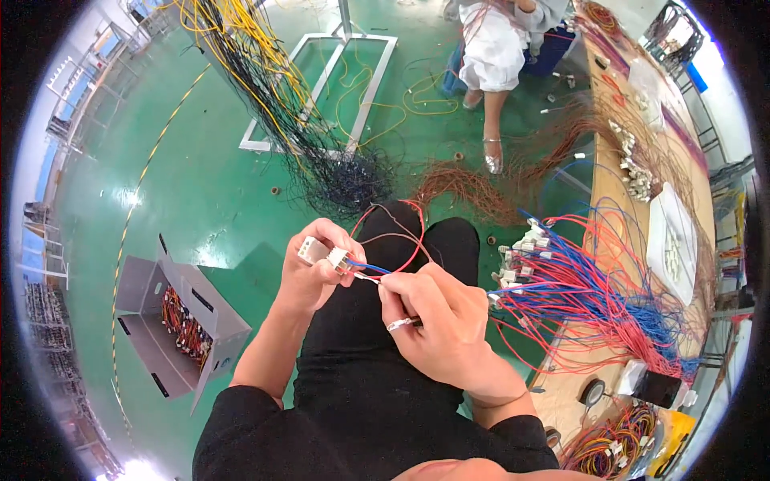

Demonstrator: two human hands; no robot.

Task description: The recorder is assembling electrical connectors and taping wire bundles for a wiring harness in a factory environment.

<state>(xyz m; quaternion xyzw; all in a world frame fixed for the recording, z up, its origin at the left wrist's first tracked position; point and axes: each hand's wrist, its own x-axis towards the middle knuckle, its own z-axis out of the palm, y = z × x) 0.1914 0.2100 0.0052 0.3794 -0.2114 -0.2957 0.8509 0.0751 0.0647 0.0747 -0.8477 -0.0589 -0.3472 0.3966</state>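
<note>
My left hand (301, 282) is closed around a white plastic wire connector (312, 250), its blocky body between thumb and fingers. A second white connector piece (338, 258) sits beside it, with a blue wire (370, 268) running from its side toward my right hand. My right hand (441, 313), with a ring on one finger, pinches a thin wire whose pale end (366, 277) lies close to the connector. A loop of red and dark wire (420, 250) arches behind both hands, above my black-clad lap. The fingertips partly hide where the wires meet the connector.
At right, a wooden table (573, 353) bears red and blue wires (593, 280) with white connectors, a white tray (672, 240) and black tape (592, 391). An open cardboard box (144, 353) of wires stands left. Black and yellow wires (265, 72) hang ahead; another person (491, 56) sits beyond.
</note>
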